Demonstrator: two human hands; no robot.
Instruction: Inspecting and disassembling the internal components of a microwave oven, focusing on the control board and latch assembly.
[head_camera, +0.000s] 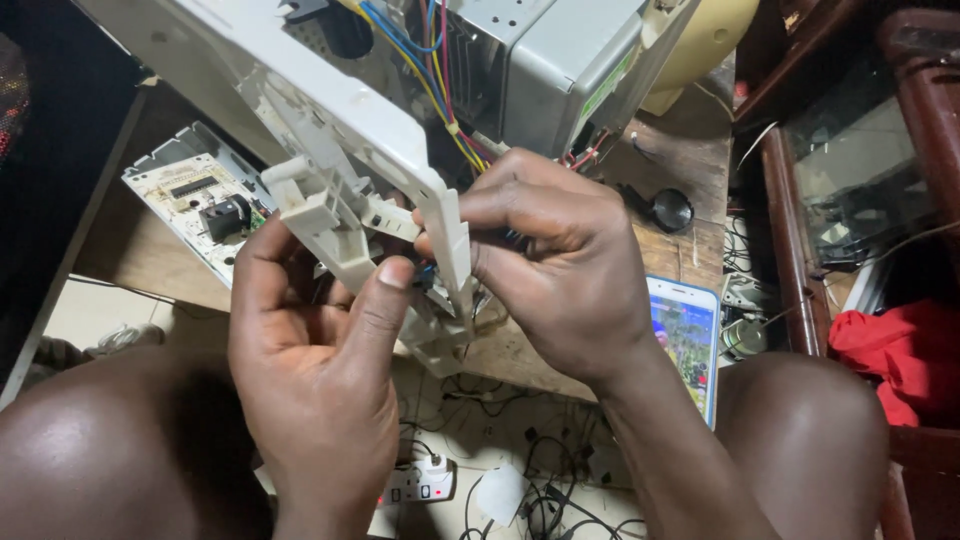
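The appliance is already opened up: its metal casing (560, 70) sits bare on the wooden counter (690, 150), coloured wires (430, 80) hang loose, and a circuit board (200, 200) lies apart at the left. The white plastic front frame (330, 110) is swung out toward the person but seems to be tied on by wiring, so that much looks left to free. The left hand (310, 360) has its grip clamped on the frame's latch bracket (330, 215), thumb pressed near a small connector. The right hand (560, 260) is curled tight around the frame's lower edge, fingers together
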